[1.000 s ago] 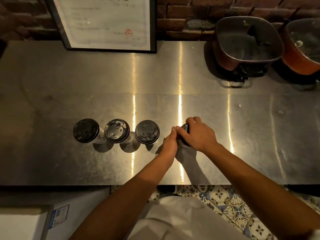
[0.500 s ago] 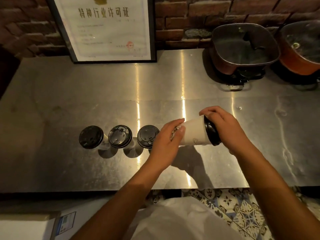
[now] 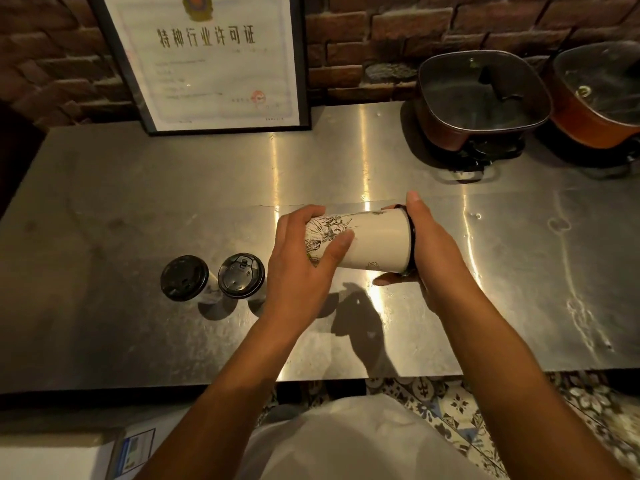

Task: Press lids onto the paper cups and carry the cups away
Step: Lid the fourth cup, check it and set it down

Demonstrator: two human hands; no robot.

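Observation:
A white paper cup (image 3: 374, 242) with a line drawing lies on its side in the air above the steel counter (image 3: 138, 202). My left hand (image 3: 301, 265) grips its bottom end. My right hand (image 3: 433, 251) covers the black lid (image 3: 411, 237) at the cup's mouth, with fingers and thumb curled round its rim. Two more cups stand upright on the counter at the left, each under a black lid (image 3: 184, 278) (image 3: 241, 275). A third standing cup is hidden behind my left hand.
A framed certificate (image 3: 211, 60) leans on the brick wall at the back. Two lidded electric pots (image 3: 481, 98) (image 3: 599, 95) stand at the back right. The counter's front edge runs just above a patterned tile floor (image 3: 450, 403). A box (image 3: 62, 455) sits low at the left.
The cup went from standing on the counter to being lifted and turned sideways between both hands. It now sits higher and flatter, and my left hand hides the third standing cup.

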